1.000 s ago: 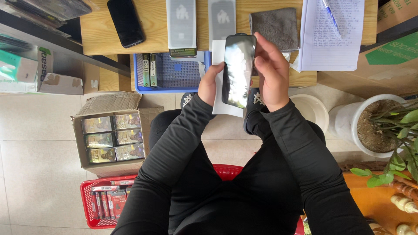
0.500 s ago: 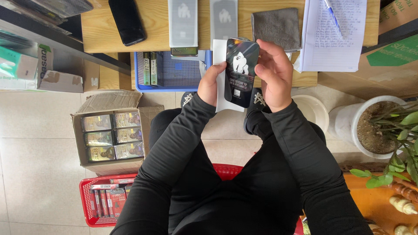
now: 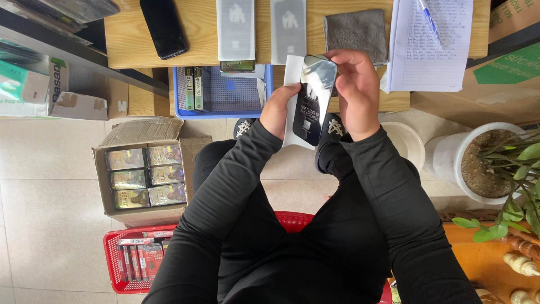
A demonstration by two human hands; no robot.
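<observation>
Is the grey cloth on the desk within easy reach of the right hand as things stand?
Probably yes: the grey cloth lies just beyond the right hand, nothing between, but that hand is busy holding the dark glossy panel.

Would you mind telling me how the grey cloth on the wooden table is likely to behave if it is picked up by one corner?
The grey cloth looks soft and matte, so it would probably droop limply rather than hold its shape. It lies flat and thin on the wooden table, suggesting little weight. Its napped surface should grip fingers, not slip.

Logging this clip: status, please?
Left hand and right hand both hold the glossy black panel, white sheet behind it. Nothing blocks it.
</observation>
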